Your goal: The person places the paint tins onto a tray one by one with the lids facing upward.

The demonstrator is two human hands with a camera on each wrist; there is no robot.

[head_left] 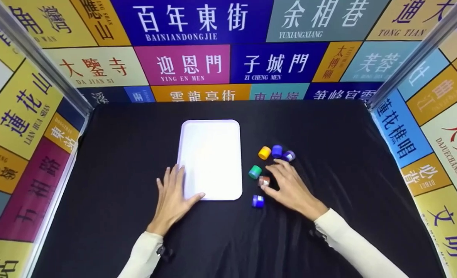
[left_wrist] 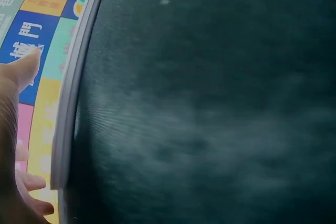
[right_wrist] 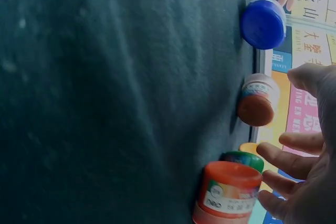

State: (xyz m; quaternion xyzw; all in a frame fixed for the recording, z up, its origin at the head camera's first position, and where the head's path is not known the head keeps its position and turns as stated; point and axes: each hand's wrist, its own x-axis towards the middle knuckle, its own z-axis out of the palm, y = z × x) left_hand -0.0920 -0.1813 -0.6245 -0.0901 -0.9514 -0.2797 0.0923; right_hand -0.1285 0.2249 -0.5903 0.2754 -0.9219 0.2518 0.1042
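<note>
Head: six jars [head_left: 255, 172], one board [head_left: 213, 162]

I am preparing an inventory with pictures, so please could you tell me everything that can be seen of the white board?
The white board is a rectangle with rounded corners, smooth, perhaps plastic; no marking shows on its top. It lies flat on the black cloth, long sides running front to back. Edge-on in the left wrist view, its side looks grey, with lines along it. The left hand reaches over its left edge and near-left corner; whether it touches cannot be told.
</note>
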